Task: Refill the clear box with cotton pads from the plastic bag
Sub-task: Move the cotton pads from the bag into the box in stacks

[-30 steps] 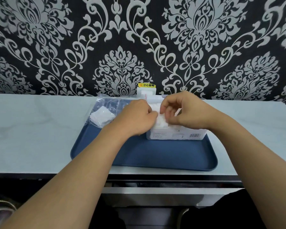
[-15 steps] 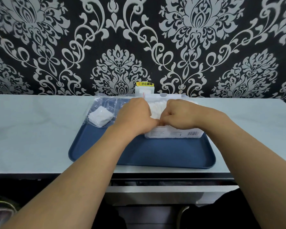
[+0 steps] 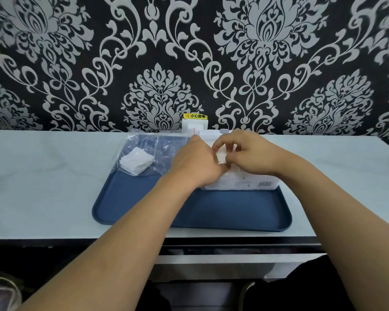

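Pale counter (image 3: 43, 187), blue tray (image 3: 222, 212), near edge bare

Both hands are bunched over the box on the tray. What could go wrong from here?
1. Both hands crowd over the clear box, hiding its opening; pads may go in crooked or bunch up.
2. The box sits at the blue tray's far right edge; pressing down might shift it toward the rim.
3. The remaining cotton pads lie in the loose plastic bag overhanging the tray's far edge; a tug could spill them on the counter.
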